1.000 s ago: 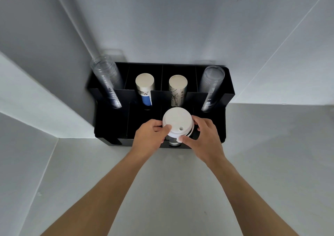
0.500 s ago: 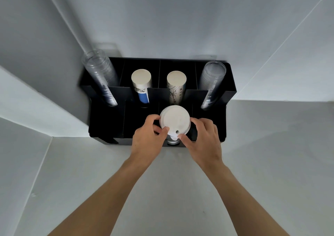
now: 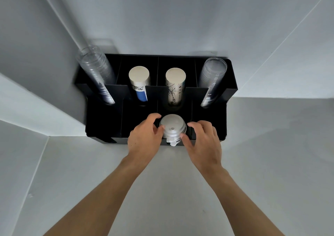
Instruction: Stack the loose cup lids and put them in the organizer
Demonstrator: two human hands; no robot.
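A stack of white cup lids (image 3: 173,129) sits low in a front middle compartment of the black organizer (image 3: 103,120), its bottom lids poking out at the front slot. My left hand (image 3: 144,136) is at the stack's left, thumb on its side and fingers curled over the divider. My right hand (image 3: 202,141) is at the stack's right, with the thumb touching the lower lids and the other fingers spread above the neighbouring compartment. Both hands still pinch the stack lightly.
The organizer stands against the white wall on a grey counter (image 3: 271,163). Its back row holds two stacks of clear cups (image 3: 95,76) (image 3: 213,82) at the ends and two stacks of paper cups (image 3: 139,82) (image 3: 175,85) in the middle.
Both hands have lowered the lid stack from above the front compartment down into it. The fingers have loosened and spread.
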